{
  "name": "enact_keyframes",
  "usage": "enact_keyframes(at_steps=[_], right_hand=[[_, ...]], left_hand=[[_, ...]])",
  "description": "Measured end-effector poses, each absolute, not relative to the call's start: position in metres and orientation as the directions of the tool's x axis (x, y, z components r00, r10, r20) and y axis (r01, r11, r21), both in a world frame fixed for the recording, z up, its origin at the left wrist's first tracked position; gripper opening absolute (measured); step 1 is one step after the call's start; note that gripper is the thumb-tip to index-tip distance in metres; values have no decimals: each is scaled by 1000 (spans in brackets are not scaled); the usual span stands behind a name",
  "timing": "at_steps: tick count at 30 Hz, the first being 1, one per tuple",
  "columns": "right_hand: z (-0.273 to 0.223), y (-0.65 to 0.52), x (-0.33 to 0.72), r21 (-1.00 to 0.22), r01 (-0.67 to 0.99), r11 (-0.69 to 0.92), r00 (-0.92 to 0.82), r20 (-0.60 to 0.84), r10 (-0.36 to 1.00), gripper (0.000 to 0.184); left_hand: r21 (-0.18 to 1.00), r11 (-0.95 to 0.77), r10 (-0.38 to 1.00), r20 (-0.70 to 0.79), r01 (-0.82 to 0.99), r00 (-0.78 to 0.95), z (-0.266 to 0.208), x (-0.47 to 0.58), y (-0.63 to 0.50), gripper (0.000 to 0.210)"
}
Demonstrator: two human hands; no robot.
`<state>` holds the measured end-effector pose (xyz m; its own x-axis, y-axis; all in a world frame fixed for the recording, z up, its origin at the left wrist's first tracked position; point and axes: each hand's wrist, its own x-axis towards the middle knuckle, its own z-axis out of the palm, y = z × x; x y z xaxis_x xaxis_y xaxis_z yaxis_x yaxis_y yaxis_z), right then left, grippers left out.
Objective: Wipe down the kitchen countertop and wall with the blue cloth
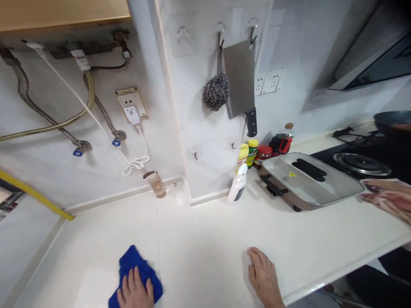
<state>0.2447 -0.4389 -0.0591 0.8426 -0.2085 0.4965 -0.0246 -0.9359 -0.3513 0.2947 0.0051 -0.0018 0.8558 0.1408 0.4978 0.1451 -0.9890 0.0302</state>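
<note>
A bunched blue cloth (136, 259) lies on the white countertop (199, 256) at the lower left. My left hand (136, 291) presses on top of it, holding it against the surface, with the fingers somewhat spread. Farther right, my right hand (263, 273) rests on the bare counter, fingers loosely extended and nothing in them. Beyond it stands a white spray bottle (236, 188), apart from the hand. Both wrists run out of the bottom of the view.
An electric pan with a glass lid (321, 188) stands to the right, near a patterned cloth (385, 199) at the edge. Seasoning jars (263, 155) line the wall. A brown-tinted cup (156, 186) sits at the back. A cleaver (240, 79) and steel scrubber (216, 92) hang above.
</note>
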Motion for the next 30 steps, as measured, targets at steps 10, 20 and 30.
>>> enact_keyframes(at_steps=[10,20,30], right_hand=[[-67,-439,244,-366,4,-931,824,529,-205,37],[-73,-444,233,-323,66,-944,834,537,-126,46],[-85,-445,216,-209,121,-970,841,540,-11,65]], left_hand=[[14,-943,-286,480,-333,830,-7,298,-130,63],[22,-893,-404,403,-450,821,-11,285,-55,61],[284,-948,245,356,146,902,11,298,40,48]])
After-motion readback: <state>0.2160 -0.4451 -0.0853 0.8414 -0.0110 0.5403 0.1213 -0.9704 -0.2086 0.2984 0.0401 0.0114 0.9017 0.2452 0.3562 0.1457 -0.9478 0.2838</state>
